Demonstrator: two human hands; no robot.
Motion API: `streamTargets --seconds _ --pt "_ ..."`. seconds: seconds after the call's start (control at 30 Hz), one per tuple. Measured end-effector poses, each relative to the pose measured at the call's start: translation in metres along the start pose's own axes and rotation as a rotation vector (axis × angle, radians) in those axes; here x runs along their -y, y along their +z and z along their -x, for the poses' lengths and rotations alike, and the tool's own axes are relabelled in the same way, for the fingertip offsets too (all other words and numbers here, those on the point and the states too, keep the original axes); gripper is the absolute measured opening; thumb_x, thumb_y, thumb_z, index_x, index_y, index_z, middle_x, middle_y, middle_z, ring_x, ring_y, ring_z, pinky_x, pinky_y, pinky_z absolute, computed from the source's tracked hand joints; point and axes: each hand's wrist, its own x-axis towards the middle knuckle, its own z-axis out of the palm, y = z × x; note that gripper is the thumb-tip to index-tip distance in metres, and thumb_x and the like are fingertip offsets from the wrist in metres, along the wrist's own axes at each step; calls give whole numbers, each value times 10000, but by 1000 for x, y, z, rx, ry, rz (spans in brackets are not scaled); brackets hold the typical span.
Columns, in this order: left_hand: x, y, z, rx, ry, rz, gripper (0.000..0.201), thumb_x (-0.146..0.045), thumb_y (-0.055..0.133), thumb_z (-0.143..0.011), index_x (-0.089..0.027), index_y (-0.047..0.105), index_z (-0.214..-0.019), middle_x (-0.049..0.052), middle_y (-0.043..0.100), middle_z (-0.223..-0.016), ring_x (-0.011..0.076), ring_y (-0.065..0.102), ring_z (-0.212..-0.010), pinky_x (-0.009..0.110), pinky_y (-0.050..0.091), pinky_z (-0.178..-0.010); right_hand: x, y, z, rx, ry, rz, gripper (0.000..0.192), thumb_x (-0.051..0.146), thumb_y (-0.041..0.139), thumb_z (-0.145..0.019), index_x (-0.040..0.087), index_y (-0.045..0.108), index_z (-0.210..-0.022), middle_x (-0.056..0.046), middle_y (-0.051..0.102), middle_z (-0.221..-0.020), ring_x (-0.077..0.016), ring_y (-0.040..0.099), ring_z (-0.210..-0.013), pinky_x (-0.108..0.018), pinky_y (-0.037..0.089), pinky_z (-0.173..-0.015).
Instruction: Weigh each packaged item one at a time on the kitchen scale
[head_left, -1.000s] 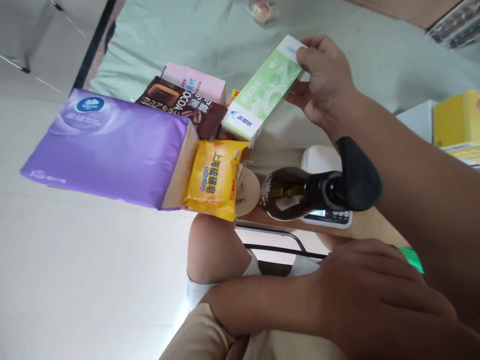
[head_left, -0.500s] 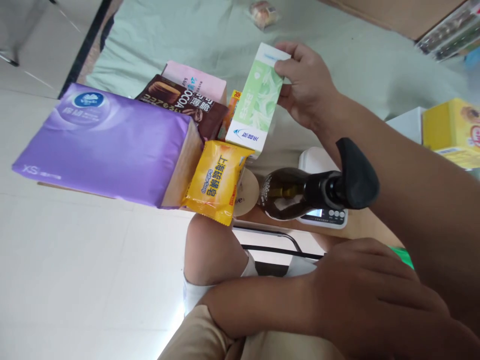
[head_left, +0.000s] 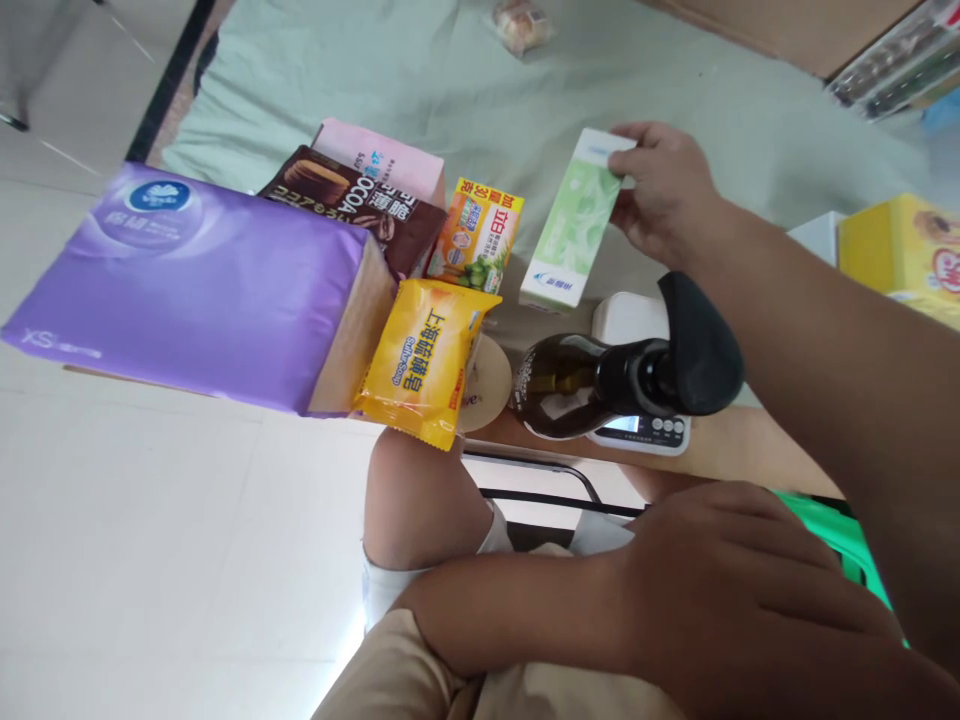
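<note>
My right hand pinches one end of a green and white toothpaste box, held tilted above the green cloth. Just left of the box is an orange and white packet with red lettering. A yellow packet of sulfur soap lies nearer me, beside a round cream-coloured item that it partly covers. Below my right forearm stands a dark pump bottle, hiding part of a white digital scale. My left hand lies flat near my lap, palm down, fingers stretched rightward, holding nothing.
A purple tissue pack sits at the left, with a brown cocoa packet and a pink packet behind it. At the right is a yellow box. A wrapped item lies farther back on the cloth.
My right hand has moved right with the toothpaste box, away from the soap, uncovering the orange packet. My left hand stays in about the same place.
</note>
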Motion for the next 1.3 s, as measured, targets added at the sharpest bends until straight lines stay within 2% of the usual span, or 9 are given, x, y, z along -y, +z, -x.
streamTargets --seconds 0.1,0.2,0.4,0.57,0.73,0.83,1.0,1.13,1.3 --pt "-2 1 7 -74 147 184 508 -679 556 -937 -288 749 -675 -72 784 -769 83 670 -641 280 587 -782 -4 19 18 13 68 -4 323 -37 476 -953 140 569 -1207 79 616 -828 -44 611 -671 -420 660 -888" --pt "-1 2 10 -85 121 183 404 -581 630 -890 -268 733 -656 -61 772 -760 95 669 -666 298 570 -740 -11 36 26 64 75 35 314 -12 534 -948 135 610 -1215 40 656 -927 -72 657 -764 -377 659 -861" --pt "5 4 5 40 136 258 533 -728 583 -878 -280 720 -624 -47 775 -770 104 680 -645 294 561 -647 -21 40 26 88 24 227 368 407 673 -1003 145 660 -1260 -86 703 -1223 -187 705 -1083 -394 640 -936" --pt "-1 5 5 24 36 233 505 -667 611 -907 -279 741 -612 -81 782 -748 90 661 -617 290 590 -779 -19 35 29 114 -94 315 218 95 650 -943 83 692 -1157 -87 748 -1168 -183 702 -1114 -462 538 -1149" --pt "-13 4 6 -249 65 228 369 -404 598 -975 -272 729 -656 -103 714 -680 66 572 -552 288 513 -702 -14 17 43 111 -220 256 371 29 637 -913 89 615 -1279 -61 687 -1429 -119 613 -1378 -336 397 -1303" --pt "-26 5 3 -383 1 219 471 -549 541 -990 -235 634 -651 -56 605 -567 99 558 -542 328 463 -651 -26 -32 78 32 -336 197 317 85 588 -948 197 610 -1244 29 708 -1388 -69 625 -1363 -301 415 -1305" --pt "-34 16 0 -463 -188 213 446 -542 362 -1007 -236 532 -732 -25 513 -534 141 486 -501 371 384 -626 -92 -168 200 -331 -374 -30 157 384 690 -877 349 679 -1031 45 772 -1221 -181 767 -1122 -447 632 -1051" --pt "-16 32 1 -251 -174 279 368 -458 382 -1024 -227 479 -754 -27 518 -560 135 437 -511 346 328 -601 -157 -270 297 -861 -172 -104 160 322 699 -738 224 649 -854 -3 752 -934 -139 751 -814 -316 614 -758" --pt "7 80 -6 93 -286 248 346 -368 360 -1037 -213 489 -755 -13 552 -587 130 475 -546 326 387 -610 -217 -352 365 -1169 -71 -136 192 289 676 -677 215 587 -829 20 623 -810 -98 644 -683 -232 480 -598"
